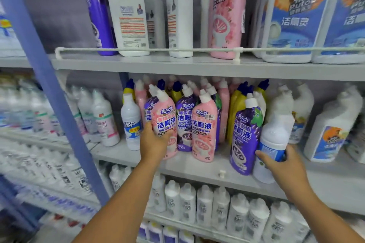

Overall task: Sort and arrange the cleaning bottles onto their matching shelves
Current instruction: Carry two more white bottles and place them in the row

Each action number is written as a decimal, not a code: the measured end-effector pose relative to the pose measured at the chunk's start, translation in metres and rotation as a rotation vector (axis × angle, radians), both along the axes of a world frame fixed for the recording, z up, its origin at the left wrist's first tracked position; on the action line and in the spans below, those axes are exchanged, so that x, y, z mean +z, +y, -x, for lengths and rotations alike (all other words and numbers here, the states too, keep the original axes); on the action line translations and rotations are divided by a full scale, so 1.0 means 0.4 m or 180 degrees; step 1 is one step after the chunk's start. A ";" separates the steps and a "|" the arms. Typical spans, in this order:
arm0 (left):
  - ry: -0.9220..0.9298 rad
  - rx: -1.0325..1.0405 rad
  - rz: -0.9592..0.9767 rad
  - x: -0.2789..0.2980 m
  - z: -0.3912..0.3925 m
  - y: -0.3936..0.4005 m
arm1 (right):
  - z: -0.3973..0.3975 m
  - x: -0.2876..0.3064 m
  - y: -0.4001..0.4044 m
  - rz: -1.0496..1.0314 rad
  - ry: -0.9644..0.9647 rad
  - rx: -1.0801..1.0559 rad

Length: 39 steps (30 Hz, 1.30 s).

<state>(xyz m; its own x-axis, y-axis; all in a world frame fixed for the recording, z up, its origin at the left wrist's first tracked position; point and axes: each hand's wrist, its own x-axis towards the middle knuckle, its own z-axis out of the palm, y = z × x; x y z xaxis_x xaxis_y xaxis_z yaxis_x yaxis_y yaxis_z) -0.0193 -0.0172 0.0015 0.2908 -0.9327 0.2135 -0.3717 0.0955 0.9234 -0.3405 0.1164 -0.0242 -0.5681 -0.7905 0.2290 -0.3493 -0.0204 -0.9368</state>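
Store shelving, middle shelf [197,167]: left hand [155,144] gripping pink bottle [166,124] at nine o'clock; right hand [280,163] clasping misplaced white bottle [272,144] at three o'clock, likely for re-sorting.

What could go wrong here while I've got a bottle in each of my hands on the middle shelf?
1. The pink bottle in your left hand touches tightly packed neighbours; pulling it could topple them.
2. The white bottle in your right hand is tilted at the shelf edge beside the purple bottle; it could slip off or knock that one over.
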 end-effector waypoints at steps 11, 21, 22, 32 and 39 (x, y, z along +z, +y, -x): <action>0.0366 0.0264 0.0309 -0.017 -0.251 -0.132 | -0.066 -0.016 -0.022 0.0096 0.0083 -0.0145; 0.0187 -0.0437 0.0002 -0.080 -0.306 -0.124 | -0.131 -0.015 0.054 0.0074 -0.0133 -0.0715; 0.0191 -0.0446 0.0046 -0.088 -0.301 -0.104 | -0.147 -0.014 0.067 0.0087 -0.0136 -0.0780; 0.0633 -0.1013 -0.0021 -0.078 -0.356 0.028 | -0.392 0.005 0.165 0.0079 -0.0235 -0.0642; 0.0755 -0.0648 0.0010 0.030 -0.564 0.247 | -0.596 0.081 0.176 -0.0042 -0.0436 0.0024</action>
